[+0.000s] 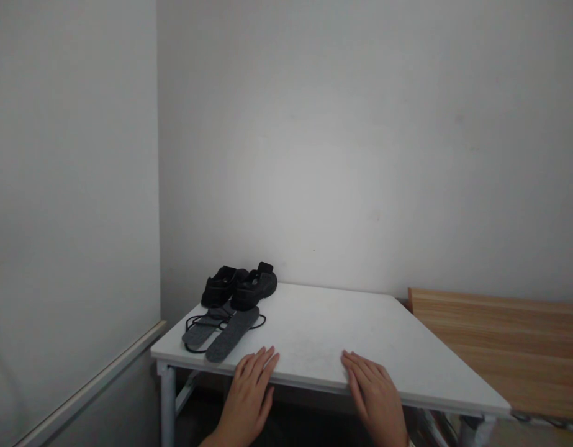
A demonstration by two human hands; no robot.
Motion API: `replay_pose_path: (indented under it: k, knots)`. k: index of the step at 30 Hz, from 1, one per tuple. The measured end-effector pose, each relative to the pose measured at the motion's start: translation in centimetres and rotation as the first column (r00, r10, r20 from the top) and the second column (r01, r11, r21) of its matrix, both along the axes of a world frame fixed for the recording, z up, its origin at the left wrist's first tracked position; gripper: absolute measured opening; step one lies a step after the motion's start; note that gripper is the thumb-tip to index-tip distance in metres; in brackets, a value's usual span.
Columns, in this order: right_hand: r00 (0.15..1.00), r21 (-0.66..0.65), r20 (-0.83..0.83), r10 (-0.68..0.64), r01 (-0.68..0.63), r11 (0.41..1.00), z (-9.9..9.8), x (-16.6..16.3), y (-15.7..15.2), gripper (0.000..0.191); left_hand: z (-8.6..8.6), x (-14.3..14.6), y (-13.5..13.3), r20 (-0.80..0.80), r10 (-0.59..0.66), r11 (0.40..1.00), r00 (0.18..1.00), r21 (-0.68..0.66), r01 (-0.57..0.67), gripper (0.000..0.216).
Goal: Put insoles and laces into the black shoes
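Here, white table [360, 329] standing against wall, wooden table [500, 341] sitting just beside it on right. Pair of black shoes [239, 287] lying at far left corner; two grey insoles [221, 332] and loose black laces [193, 323] lying flat just in front. Left hand [249, 391] and right hand [374, 391] resting at near edge, each grip spread flat, holding nothing. Left hand sitting nearest insoles. Insoles likely handling light, floppy; best pinching at heel end.

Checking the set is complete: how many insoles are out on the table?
2: both grey insoles lie side by side near the white table corner, in front of the black shoes.
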State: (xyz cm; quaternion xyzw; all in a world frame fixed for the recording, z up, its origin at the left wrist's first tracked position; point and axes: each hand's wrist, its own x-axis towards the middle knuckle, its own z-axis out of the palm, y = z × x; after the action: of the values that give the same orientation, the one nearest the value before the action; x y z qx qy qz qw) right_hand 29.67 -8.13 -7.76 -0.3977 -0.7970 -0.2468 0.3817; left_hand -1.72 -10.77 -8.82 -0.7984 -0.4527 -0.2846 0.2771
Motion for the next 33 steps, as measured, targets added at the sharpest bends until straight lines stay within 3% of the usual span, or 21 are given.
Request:
replay_pose_path:
  k: [16, 27, 33]
  knots:
    - [0.998, 0.082, 0.063, -0.002, -0.003, 0.997, 0.1, 0.4, 0.8, 0.026, -0.3, -0.3, 0.6, -0.016, 0.006, 0.999, 1.0, 0.053, -0.006, 0.066]
    - [0.999, 0.003, 0.038, -0.018, 0.018, 1.0, 0.3, 0.3, 0.6, 0.025, 0.3, -0.1, 0.0, -0.004, 0.0, 1.0, 1.0, -0.004, 0.0, 0.066]
    - [0.999, 0.028, 0.048, -0.013, 0.012, 1.0, 0.2, 0.5, 0.9, 0.025, 0.1, -0.3, 0.2, -0.015, -0.01, 1.0, 1.0, 0.02, 0.01, 0.067]
